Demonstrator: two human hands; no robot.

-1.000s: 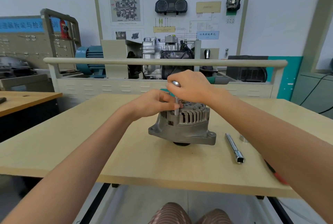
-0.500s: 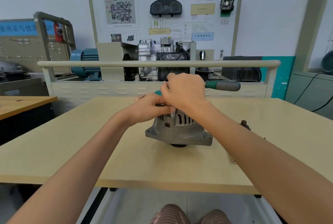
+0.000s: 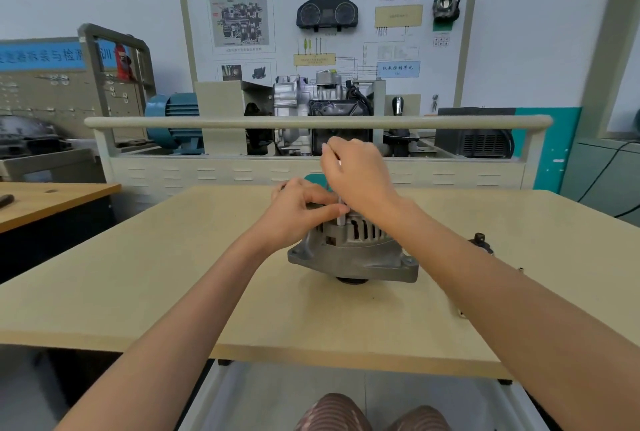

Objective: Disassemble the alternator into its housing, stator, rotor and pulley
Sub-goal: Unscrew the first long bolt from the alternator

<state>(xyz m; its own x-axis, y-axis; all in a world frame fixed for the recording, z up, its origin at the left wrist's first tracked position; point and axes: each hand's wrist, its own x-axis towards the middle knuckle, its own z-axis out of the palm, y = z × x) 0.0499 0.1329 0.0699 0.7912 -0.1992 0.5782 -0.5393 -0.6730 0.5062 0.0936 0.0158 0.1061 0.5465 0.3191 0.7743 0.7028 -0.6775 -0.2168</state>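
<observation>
1. The alternator stood near the middle of the light wooden tabletop, with its grey housing facing up and a dark round part under it touching the surface.
2. The left hand rested on the top left of the alternator; its fingers were curled, and the thumb and forefinger pinched the lower end of a thin metal tool shaft just above the housing.
3. The right hand was higher — its fingers were closed around the upper part of the same shaft, which stood almost upright over the rim of the alternator.
4. A small piece of a teal object showed between the two hands, but what it was could not be told.
5. To the right of the alternator, partly hidden behind the right forearm, a small dark metal part lay on the tabletop.
6. Behind the tabletop stood a beige training stand with a long round rail, and on it a silver gearbox unit and a blue electric motor.
7. On the wall hung a white display board with an instrument cluster and diagrams.
8. A second wooden table was at the left edge — well apart from the alternator.
</observation>
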